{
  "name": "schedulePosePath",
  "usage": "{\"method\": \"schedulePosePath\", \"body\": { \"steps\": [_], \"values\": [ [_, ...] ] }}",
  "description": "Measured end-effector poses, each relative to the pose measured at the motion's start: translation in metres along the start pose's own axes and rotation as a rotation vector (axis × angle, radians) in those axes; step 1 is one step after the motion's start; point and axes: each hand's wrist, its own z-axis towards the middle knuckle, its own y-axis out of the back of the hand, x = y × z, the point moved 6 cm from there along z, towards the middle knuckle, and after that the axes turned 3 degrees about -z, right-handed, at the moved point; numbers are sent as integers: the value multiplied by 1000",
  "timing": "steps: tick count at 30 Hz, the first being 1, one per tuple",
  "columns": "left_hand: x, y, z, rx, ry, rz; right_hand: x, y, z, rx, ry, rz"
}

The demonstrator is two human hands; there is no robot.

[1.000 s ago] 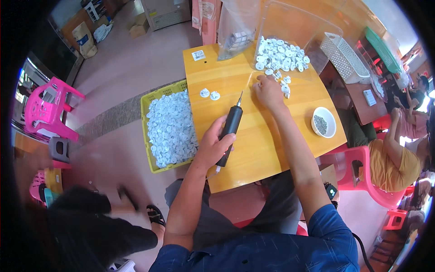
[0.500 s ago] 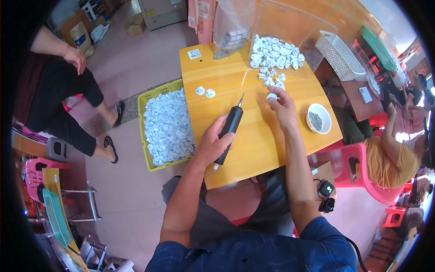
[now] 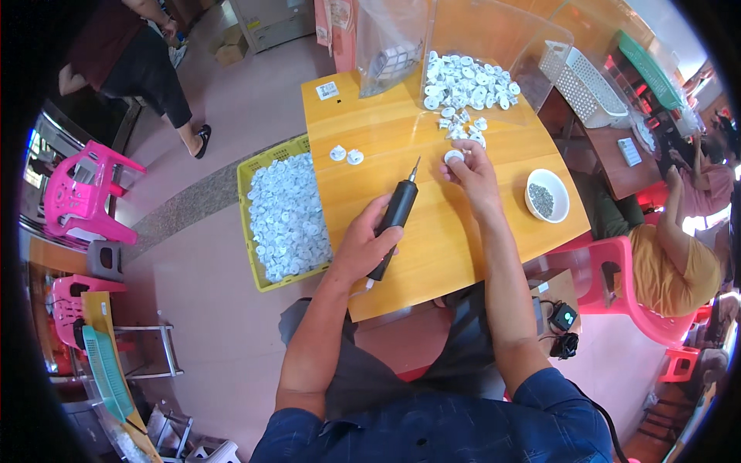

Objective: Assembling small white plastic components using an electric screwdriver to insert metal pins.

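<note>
My left hand (image 3: 369,241) is wrapped round a black electric screwdriver (image 3: 395,225), its metal bit tilted up and away over the table. Between the fingertips of my right hand (image 3: 472,174) is a small round white plastic part (image 3: 454,157). Just beyond that hand lie several loose white parts (image 3: 463,126). More of them fill a clear plastic bin (image 3: 532,73) at the table's far side. Two white parts (image 3: 346,155) rest on the left of the table. A white bowl (image 3: 563,202) of small metal screws (image 3: 542,201) stands to my right.
The yellow wooden table (image 3: 432,266) is in front of me. At its left a yellow crate (image 3: 248,224) is full of white parts. A clear bag (image 3: 390,46) stands at the far edge. A person in black shorts (image 3: 147,69) is at the far left; a seated person (image 3: 668,262) is at right.
My right hand has drawn slightly left and nearer with the white part, whose round face now shows more. The screwdriver has barely moved. The person at the left has walked farther away.
</note>
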Motion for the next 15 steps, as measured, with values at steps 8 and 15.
{"method": "schedulePosePath", "body": {
  "steps": [8,15],
  "values": [
    [-2,-7,1,10,11,-19,-23,-6,20,0,38,-52],
    [5,-8,5,28,47,37,-43,-12,26,43,-29,-21]
  ]
}}
